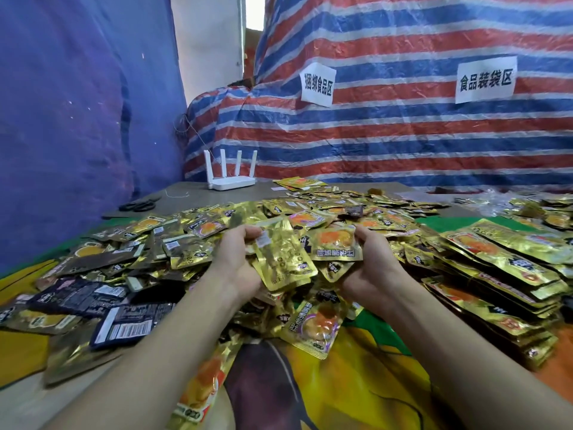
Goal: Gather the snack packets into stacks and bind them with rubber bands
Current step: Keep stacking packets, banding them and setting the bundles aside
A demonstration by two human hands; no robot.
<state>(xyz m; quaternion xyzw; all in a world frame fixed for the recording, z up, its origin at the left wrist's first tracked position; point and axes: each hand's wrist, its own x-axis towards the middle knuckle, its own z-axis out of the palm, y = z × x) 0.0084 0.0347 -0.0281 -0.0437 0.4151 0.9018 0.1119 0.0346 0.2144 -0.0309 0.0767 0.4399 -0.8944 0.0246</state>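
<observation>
Gathering phase. Left hand (240, 263) gripping a small fan of gold packets (283, 262) by one long edge, thumb on top. Right hand (370, 265) pinching an orange-printed packet (336, 243) at its side seam, just beside the fan. Both hovering over the loose pile (173, 243); neater rows (496, 274) lying to the right. Likely light, flat, slick foil; sliding apart easily, so gripping edges squarely. No rubber bands visible.

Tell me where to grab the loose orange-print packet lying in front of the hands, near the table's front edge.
Judging by its pose, take the orange-print packet by its near sealed bottom edge, coming from the person's side. It lies flat and face up on the cloth with that edge free, while its far end tucks under the pile. The flat seal should pinch easier than the bulged middle.
</observation>
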